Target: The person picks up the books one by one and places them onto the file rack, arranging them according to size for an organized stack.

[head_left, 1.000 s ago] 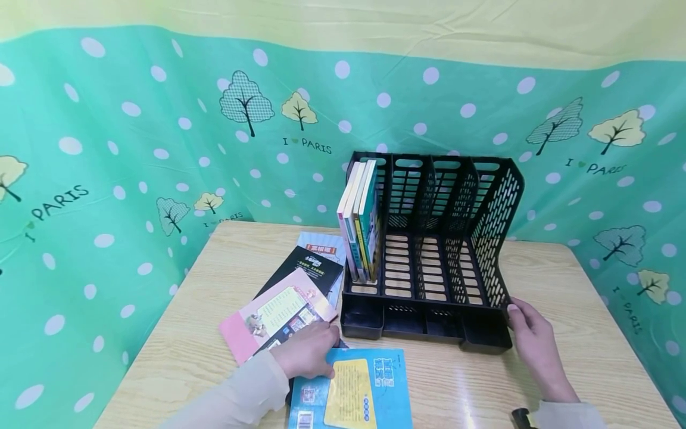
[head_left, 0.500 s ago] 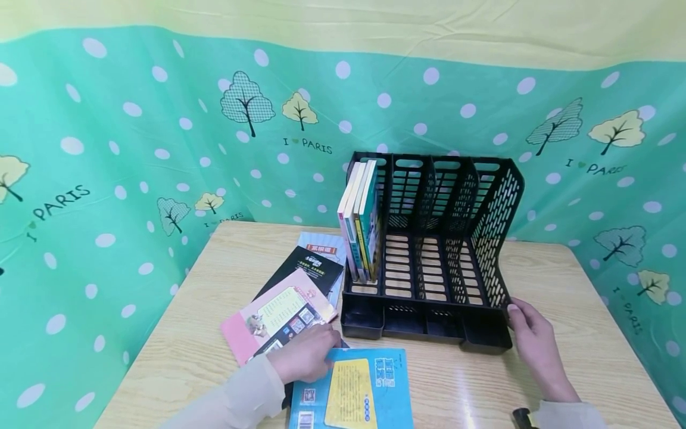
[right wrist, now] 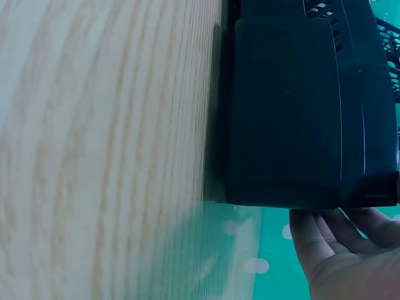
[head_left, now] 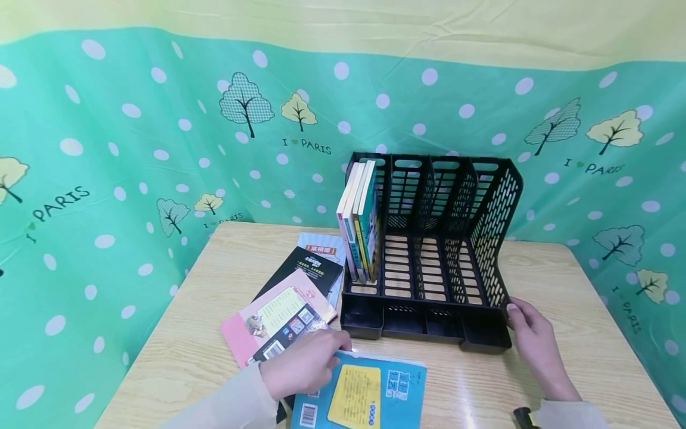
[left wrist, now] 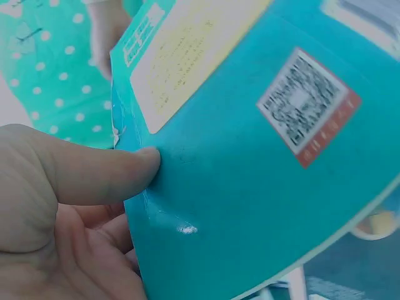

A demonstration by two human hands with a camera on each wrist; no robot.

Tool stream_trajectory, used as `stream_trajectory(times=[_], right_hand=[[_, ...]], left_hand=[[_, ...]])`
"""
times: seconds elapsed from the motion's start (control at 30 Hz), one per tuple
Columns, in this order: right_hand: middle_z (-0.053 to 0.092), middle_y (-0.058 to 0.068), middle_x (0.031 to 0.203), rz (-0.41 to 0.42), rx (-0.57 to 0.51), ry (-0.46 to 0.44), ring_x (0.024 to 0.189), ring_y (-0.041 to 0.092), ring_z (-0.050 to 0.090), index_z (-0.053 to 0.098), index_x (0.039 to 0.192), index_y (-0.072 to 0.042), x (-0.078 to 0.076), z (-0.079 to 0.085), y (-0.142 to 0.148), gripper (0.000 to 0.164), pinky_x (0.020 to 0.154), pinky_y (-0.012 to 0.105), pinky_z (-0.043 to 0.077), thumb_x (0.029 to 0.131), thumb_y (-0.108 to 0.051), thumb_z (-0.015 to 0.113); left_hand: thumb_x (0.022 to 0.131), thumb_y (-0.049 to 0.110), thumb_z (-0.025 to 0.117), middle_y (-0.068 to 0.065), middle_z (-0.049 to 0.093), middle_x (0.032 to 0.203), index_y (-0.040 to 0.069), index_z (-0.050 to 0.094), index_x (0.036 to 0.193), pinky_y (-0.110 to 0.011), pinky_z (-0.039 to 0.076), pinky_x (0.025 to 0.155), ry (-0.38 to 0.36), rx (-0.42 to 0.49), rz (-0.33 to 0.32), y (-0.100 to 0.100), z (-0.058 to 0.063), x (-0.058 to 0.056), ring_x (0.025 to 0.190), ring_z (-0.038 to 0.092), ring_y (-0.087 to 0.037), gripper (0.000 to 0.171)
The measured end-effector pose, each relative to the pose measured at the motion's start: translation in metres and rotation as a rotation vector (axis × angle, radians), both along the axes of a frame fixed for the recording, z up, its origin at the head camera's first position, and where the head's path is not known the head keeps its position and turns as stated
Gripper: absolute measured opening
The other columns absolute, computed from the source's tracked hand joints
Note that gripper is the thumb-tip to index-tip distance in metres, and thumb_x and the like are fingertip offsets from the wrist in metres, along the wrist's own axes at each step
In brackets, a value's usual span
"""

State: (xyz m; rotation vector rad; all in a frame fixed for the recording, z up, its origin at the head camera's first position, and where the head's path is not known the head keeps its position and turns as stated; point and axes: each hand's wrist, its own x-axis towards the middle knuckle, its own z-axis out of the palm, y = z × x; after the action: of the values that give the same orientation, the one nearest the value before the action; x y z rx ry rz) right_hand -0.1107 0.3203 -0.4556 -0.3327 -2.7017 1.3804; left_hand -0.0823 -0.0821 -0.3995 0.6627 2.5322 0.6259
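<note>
My left hand pinches a blue book by its edge. In the left wrist view the thumb presses on the teal-blue back cover, with the other fingers behind it. The book tilts up at its far edge. At the far right, my right hand grips the front corner of a black desktop file rack. Its fingers lie along the tray's end wall, their tips hidden. Several books stand upright in the rack's leftmost compartment.
Left of the rack, a pink book overlaps a black book, which lies over a light blue book. All lie on the wooden table. A green patterned cloth hangs behind it.
My left hand has taken the blue book's edge, and the book has shifted right, with its far edge turned up. My right hand and the rack stay where they were.
</note>
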Motion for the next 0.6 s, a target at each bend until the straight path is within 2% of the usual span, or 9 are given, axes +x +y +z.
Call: stream_trajectory(times=[0.3, 0.47, 0.6], right_hand=[[0.042, 0.031, 0.138, 0.015, 0.008, -0.011, 0.119, 0.047, 0.048, 0.037, 0.141, 0.007, 0.000, 0.000, 0.001, 0.060, 0.093, 0.054, 0.045, 0.104, -0.039, 0.027], [0.045, 0.031, 0.136, 0.030, 0.021, 0.004, 0.117, 0.045, 0.051, 0.039, 0.139, 0.008, 0.000, 0.003, 0.003, 0.058, 0.092, 0.051, 0.046, 0.104, -0.037, 0.029], [0.045, 0.031, 0.136, 0.037, 0.014, -0.002, 0.117, 0.044, 0.051, 0.040, 0.138, 0.009, 0.000, 0.005, 0.003, 0.058, 0.091, 0.049, 0.046, 0.104, -0.037, 0.029]], left_hand=[[0.086, 0.001, 0.063, 0.019, 0.059, 0.089, 0.023, 0.063, 0.097, -0.019, 0.046, 0.073, 0.128, 0.110, -0.116, 0.003, 0.027, 0.013, 0.077, 0.050, 0.000, 0.025], [0.085, -0.001, 0.063, 0.020, 0.059, 0.091, 0.022, 0.062, 0.097, -0.019, 0.046, 0.077, 0.245, 0.173, -0.192, 0.003, 0.035, 0.019, 0.080, 0.050, 0.001, 0.026], [0.086, 0.002, 0.064, 0.021, 0.058, 0.093, 0.023, 0.061, 0.099, -0.017, 0.044, 0.078, 0.300, 0.209, -0.235, 0.002, 0.039, 0.022, 0.082, 0.049, 0.002, 0.024]])
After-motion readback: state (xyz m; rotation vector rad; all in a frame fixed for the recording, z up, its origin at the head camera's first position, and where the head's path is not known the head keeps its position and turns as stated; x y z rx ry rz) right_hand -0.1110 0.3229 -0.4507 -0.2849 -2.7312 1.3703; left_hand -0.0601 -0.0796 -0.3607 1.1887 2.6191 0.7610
